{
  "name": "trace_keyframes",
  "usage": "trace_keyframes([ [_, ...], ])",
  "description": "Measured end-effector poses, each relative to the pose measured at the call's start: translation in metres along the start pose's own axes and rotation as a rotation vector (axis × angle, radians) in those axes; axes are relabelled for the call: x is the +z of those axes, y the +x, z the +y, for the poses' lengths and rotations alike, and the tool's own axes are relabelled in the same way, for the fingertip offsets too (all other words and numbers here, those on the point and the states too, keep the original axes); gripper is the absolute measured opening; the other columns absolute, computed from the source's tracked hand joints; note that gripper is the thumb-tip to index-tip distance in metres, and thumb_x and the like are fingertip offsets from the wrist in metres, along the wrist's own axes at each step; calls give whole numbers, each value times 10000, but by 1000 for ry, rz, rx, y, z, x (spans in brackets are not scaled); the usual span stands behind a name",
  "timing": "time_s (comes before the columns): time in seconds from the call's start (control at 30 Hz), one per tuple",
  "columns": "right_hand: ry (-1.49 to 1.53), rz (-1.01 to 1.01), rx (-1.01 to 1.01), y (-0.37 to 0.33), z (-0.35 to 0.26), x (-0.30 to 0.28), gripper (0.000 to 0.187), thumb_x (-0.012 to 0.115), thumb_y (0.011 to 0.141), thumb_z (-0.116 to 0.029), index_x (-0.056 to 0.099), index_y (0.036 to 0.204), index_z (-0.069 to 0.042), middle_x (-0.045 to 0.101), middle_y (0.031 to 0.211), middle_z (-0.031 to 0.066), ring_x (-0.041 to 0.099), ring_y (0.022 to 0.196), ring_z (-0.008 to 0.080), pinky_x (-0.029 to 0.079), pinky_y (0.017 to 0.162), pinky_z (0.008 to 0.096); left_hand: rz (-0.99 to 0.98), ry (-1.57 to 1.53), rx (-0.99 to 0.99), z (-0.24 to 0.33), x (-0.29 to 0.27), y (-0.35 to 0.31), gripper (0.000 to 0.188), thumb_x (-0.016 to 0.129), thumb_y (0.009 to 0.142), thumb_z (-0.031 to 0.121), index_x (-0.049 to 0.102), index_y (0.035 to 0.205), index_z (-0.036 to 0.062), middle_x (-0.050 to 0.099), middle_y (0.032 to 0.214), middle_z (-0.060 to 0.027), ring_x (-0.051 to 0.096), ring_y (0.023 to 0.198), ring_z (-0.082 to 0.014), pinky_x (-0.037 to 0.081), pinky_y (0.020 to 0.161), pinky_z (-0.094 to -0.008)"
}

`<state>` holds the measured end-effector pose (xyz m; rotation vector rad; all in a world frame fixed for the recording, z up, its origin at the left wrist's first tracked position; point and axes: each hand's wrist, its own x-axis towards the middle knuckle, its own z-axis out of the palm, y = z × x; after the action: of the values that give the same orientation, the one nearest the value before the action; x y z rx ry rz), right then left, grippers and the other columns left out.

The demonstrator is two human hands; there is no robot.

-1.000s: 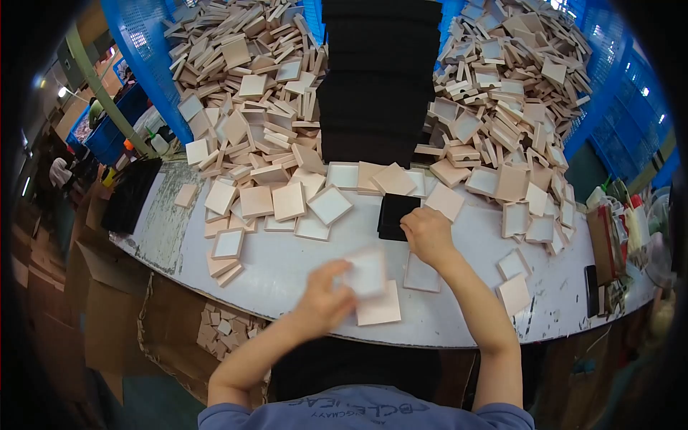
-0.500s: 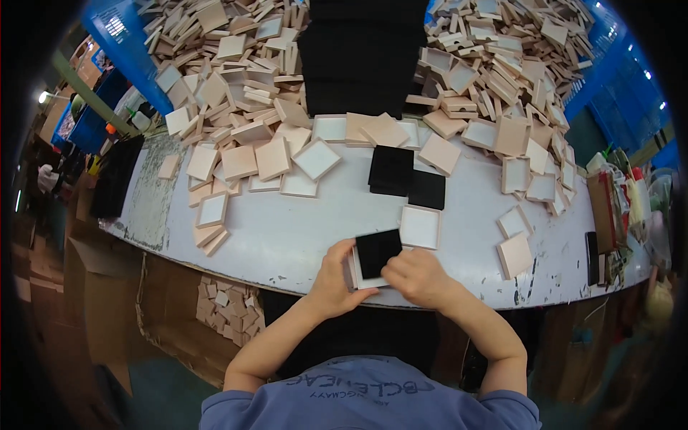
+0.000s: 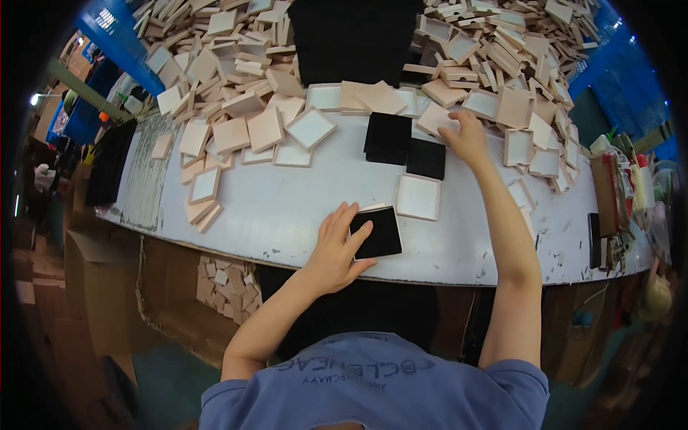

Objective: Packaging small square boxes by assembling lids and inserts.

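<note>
My left hand (image 3: 334, 247) is closed round the left side of a shallow pale box, its thumb along the near edge and a finger over the top. A black square pad (image 3: 380, 235) covers most of that box, which rests near the table's front edge. Further off on the right, my right hand (image 3: 467, 140) is empty with fingers apart, beside a pale pink box (image 3: 433, 118) lying face down. Just left of this hand lie a stack of black squares (image 3: 388, 136) and another black square (image 3: 426, 159). An open white-lined box (image 3: 418, 197) sits nearer to me.
Big heaps of pale boxes rise at the back left (image 3: 236, 68) and back right (image 3: 494, 61), with a black cloth (image 3: 355, 43) between them. Blue crates (image 3: 118, 46) flank the heaps. A carton (image 3: 190, 308) of small pale pieces stands below the table's front edge.
My right hand has left the black pad and reached forward and right to the pink box. The pad now lies flatter over the box under my left hand. The whole view has shifted slightly.
</note>
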<state>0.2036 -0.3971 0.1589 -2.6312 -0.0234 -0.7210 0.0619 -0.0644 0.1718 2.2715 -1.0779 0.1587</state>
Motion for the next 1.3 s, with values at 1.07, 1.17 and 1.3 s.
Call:
trace_keyframes([
  [1.07, 195, -558, -636, -131, -141, -54, 662, 719, 649, -384, 513, 1247, -189, 299, 1361, 251, 355, 1196, 392, 327, 943, 494, -162, 105, 9, -12, -23, -1, 849, 707, 670, 440, 357, 1335, 45, 247, 1383, -274, 275, 1259, -446, 245, 1003, -517],
  [1.17, 193, -585, -614, -128, -142, -59, 673, 718, 673, -364, 481, 1274, -175, 279, 1384, 238, 320, 1237, 384, 301, 958, 490, -197, 162, 20, -15, -30, 4, 819, 674, 699, 463, 360, 1335, 54, 269, 1384, -241, 281, 1257, -434, 220, 1013, -511],
  [1.3, 307, -266, -484, -100, -129, -60, 597, 719, 694, -242, 509, 1234, -99, 436, 1292, 188, 418, 1171, 342, 348, 929, 424, 81, -115, -51, -54, -35, 20, 633, 647, 753, 347, 425, 1272, 61, 353, 1334, -190, 326, 1225, -390, 250, 974, -499],
])
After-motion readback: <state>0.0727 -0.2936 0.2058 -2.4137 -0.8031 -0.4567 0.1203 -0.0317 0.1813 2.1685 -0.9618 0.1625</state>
